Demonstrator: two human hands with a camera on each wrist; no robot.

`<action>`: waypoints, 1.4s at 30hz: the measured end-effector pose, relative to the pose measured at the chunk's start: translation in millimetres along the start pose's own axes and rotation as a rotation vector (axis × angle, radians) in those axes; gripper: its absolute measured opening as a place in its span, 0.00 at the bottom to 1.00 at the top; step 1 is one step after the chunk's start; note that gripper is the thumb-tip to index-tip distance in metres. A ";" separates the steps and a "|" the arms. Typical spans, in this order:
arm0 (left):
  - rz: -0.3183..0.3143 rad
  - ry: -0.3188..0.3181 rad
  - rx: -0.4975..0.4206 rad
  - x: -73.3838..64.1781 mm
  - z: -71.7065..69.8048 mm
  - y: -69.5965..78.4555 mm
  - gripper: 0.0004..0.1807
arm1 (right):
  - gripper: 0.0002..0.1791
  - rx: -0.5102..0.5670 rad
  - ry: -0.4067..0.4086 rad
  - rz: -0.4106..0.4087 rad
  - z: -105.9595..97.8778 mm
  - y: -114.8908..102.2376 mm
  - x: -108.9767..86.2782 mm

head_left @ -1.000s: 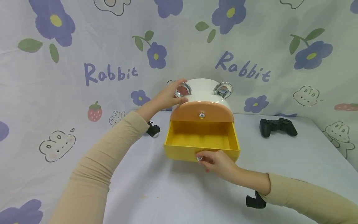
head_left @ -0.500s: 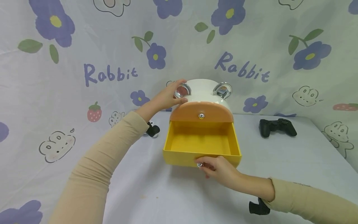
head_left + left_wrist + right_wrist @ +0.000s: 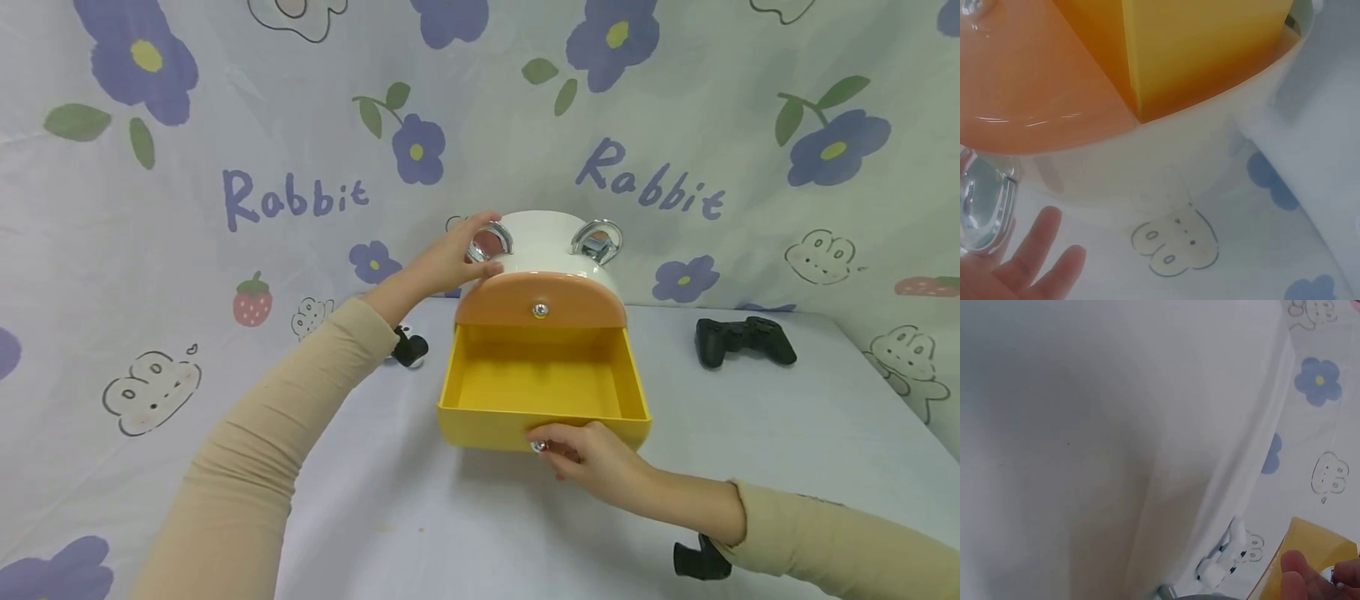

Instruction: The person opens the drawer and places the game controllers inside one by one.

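A rounded storage box (image 3: 546,237) with a white top, an orange upper drawer front and silver ears stands in the middle of the head view. Its yellow lower drawer (image 3: 546,375) is pulled out, and nothing shows inside. My left hand (image 3: 448,260) holds the box by its left silver ear (image 3: 492,242), thumb in front on the white top; in the left wrist view two fingers (image 3: 1041,240) stretch out behind the ear. At the drawer's front, my right hand (image 3: 592,454) pinches the small silver knob (image 3: 538,446). Another silver knob (image 3: 540,309) sits on the orange front.
A black game controller (image 3: 742,342) lies on the white-covered table (image 3: 750,433), right of the box. Black gear (image 3: 702,560) shows under the right sleeve. Near the left wrist is a black and white item (image 3: 408,347). Behind the box hangs a flower-and-rabbit patterned cloth (image 3: 300,108).
My right hand has drawn the yellow drawer farther out toward me, mostly in the first half second and only slightly since. The left hand stays on the ear, and the box has not shifted.
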State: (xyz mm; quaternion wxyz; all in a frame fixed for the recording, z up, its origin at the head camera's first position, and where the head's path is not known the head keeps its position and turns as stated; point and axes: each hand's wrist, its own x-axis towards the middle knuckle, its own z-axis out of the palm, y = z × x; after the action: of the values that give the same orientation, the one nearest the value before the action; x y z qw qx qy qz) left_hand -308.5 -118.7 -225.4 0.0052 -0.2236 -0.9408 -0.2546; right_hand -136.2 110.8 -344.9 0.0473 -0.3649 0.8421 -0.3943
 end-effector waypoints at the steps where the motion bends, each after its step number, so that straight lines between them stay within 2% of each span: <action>1: -0.002 0.000 -0.003 -0.4 -0.3 -0.3 0.44 | 0.14 0.004 -0.011 0.001 -0.7 -0.4 -0.1; 6: 0.001 0.004 -0.002 -1.8 -1.0 -1.5 0.43 | 0.17 0.043 -0.061 -0.006 -7.7 -6.0 0.0; 14: 0.004 0.005 0.017 -3.3 -1.0 -3.7 0.43 | 0.16 0.106 -0.031 -0.054 -32.7 -19.4 -0.2; 22: -0.005 0.009 0.008 -3.9 -1.2 -4.9 0.43 | 0.14 0.036 0.064 -0.065 -68.7 -28.3 -2.0; 26: -0.003 0.007 0.007 -3.8 -1.3 -4.5 0.43 | 0.14 -0.044 0.150 -0.056 -94.1 -31.8 -3.7; 30: 0.003 0.005 0.019 -3.0 -1.7 -3.1 0.43 | 0.16 -0.160 0.243 -0.001 -125.5 -28.3 -6.3; 33: 0.003 0.003 0.021 -2.4 -2.0 -2.2 0.43 | 0.18 -0.206 0.269 0.101 -150.5 -17.9 -5.8; 39: 0.012 0.007 0.005 -1.1 -1.1 -2.1 0.43 | 0.25 -0.228 0.325 0.313 -195.5 18.5 -2.4; 42: 0.018 0.004 0.006 -0.4 -0.8 -1.5 0.43 | 0.27 -0.292 0.327 0.348 -214.2 39.3 -3.8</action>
State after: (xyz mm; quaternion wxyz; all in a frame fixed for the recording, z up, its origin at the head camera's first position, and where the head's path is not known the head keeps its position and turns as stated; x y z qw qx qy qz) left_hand -308.9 -120.4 -225.5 0.0101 -0.2316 -0.9395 -0.2523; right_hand -234.8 264.7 -226.4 -0.0753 -0.1491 0.9365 -0.3084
